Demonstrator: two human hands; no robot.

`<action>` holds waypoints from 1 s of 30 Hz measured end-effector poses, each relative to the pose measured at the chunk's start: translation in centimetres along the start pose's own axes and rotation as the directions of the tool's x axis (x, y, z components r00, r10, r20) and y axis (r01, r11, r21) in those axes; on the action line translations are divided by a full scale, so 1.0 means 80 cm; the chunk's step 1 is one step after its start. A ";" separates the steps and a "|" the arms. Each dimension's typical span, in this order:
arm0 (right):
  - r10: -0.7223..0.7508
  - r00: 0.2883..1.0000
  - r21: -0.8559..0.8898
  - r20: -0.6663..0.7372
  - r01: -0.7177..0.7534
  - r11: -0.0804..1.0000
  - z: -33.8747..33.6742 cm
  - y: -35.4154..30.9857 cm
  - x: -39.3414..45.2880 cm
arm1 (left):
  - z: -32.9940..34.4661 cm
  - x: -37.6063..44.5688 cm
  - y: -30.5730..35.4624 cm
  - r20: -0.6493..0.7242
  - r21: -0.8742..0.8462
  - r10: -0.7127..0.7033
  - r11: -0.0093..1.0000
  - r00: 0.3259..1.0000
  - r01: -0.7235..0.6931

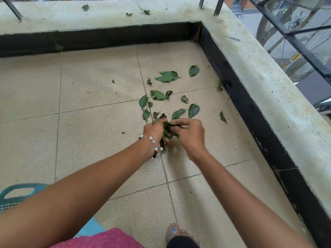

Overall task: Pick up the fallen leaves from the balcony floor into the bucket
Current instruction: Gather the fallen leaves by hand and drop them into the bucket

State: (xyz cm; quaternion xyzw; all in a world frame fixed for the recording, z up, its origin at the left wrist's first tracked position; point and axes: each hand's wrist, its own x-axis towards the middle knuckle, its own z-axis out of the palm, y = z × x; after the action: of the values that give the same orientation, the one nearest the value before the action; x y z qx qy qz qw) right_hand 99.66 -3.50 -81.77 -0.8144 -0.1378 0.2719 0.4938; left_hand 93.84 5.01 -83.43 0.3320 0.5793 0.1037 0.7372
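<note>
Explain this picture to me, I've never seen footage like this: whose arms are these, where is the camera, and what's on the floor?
There is no machine here. A camera worn on a person's head looks down at their own arms. The left hand, with a bead bracelet, grips a bunch of leaves; the right hand pinches into that bunch. More green leaves lie scattered on the tiled balcony floor near the corner. A teal basket shows at the lower left edge.
</note>
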 end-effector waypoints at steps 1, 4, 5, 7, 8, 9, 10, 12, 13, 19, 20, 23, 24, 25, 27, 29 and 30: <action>-0.098 0.995 -0.152 -0.036 0.091 0.984 0.012 -0.001 -0.009 | 0.002 -0.001 0.000 0.009 -0.027 -0.010 1.000 1.000 0.010; -0.308 0.951 -0.352 0.037 0.301 0.886 0.026 0.000 -0.026 | 0.008 -0.012 0.000 0.142 -0.164 -0.082 0.981 0.986 0.105; -0.342 0.933 -0.392 0.113 0.358 0.847 0.029 0.005 -0.027 | 0.008 -0.012 0.000 0.166 -0.184 -0.096 0.975 0.981 0.126; -0.348 0.899 -0.489 0.267 0.438 0.754 0.029 0.012 -0.028 | 0.008 -0.011 0.001 0.183 -0.204 -0.105 0.968 0.977 0.143; -0.334 0.883 -0.522 0.330 0.465 0.715 0.026 0.012 -0.028 | 0.007 -0.010 0.002 0.176 -0.194 -0.107 0.971 0.979 0.141; -0.287 0.877 -0.537 0.386 0.467 0.703 0.021 0.013 -0.026 | 0.008 -0.008 0.003 0.140 -0.166 -0.101 0.978 0.985 0.124; -0.226 0.870 -0.524 0.438 0.451 0.722 0.014 0.010 -0.024 | 0.009 -0.005 0.004 0.092 -0.134 -0.090 0.986 0.992 0.102; -0.116 0.857 -0.397 0.502 0.348 0.849 -0.006 0.004 -0.016 | 0.012 0.003 0.005 0.006 -0.089 -0.064 0.994 0.998 0.064; -0.081 0.853 -0.272 0.516 0.253 0.929 -0.019 -0.001 -0.012 | 0.014 0.004 0.008 -0.003 -0.089 -0.045 0.995 0.999 0.044; -0.030 0.993 0.000 0.114 0.030 1.000 -0.089 -0.005 0.052 | 0.018 0.012 0.024 0.045 -0.089 0.034 0.996 0.998 -0.030; -0.064 0.998 -0.217 -0.026 0.057 0.974 -0.098 0.007 0.071 | 0.017 0.014 0.025 0.048 -0.087 0.038 0.996 0.998 -0.034; -0.160 0.982 -0.696 -0.097 0.048 0.717 -0.117 0.046 0.106 | 0.009 0.020 0.028 0.021 -0.083 0.044 0.996 0.999 -0.042; -0.179 0.982 -0.774 -0.062 0.066 0.630 -0.120 0.058 0.111 | 0.006 0.022 0.030 0.002 -0.076 0.047 0.996 0.999 -0.047; -0.216 0.976 -0.828 -0.028 0.098 0.552 -0.119 0.067 0.113 | 0.001 0.026 0.031 -0.018 -0.065 0.053 0.996 0.998 -0.054; -0.295 0.955 -0.887 0.011 0.146 0.439 -0.113 0.075 0.114 | -0.006 0.030 0.032 -0.048 -0.051 0.061 0.997 0.997 -0.064; -0.325 0.945 -0.896 0.043 0.181 0.405 -0.096 0.066 0.116 | -0.012 0.035 0.031 -0.067 -0.061 0.062 0.996 0.996 -0.066; -0.339 0.940 -0.878 0.044 0.198 0.435 -0.088 0.060 0.119 | -0.015 0.037 0.031 -0.073 -0.066 0.061 0.996 0.996 -0.066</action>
State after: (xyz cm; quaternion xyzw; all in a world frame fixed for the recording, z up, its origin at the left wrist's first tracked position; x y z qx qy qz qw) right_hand 111.24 -6.21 -86.38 -0.9348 -0.3497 0.0245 0.0566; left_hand 94.21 8.93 -84.36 0.3209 0.5903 0.1584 0.7235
